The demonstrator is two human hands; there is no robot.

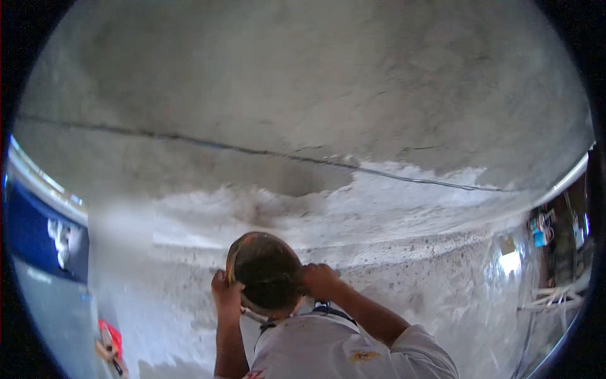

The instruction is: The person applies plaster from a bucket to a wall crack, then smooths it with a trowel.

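A round, dark-bottomed pan (265, 273) with a worn reddish rim is held in front of my body, low in the middle of the view. My left hand (227, 295) grips its left edge, the thumb toward the inside and the fingers around the rim. On the opposite side my right hand (320, 282) is closed at the rim, its fingertips partly hidden. A white shirt sleeve covers my right upper arm. Beyond the pan, a wall (303, 82) carries smooth grey plaster above and a rough whitish surface below.
A thin dark line (233, 148) runs slanting across the plaster. Off to the left are a blue panel (38, 221) and a red object (111, 338) low down. Pale poles (555, 295) and clutter with a light-blue item (540, 238) stand at the right.
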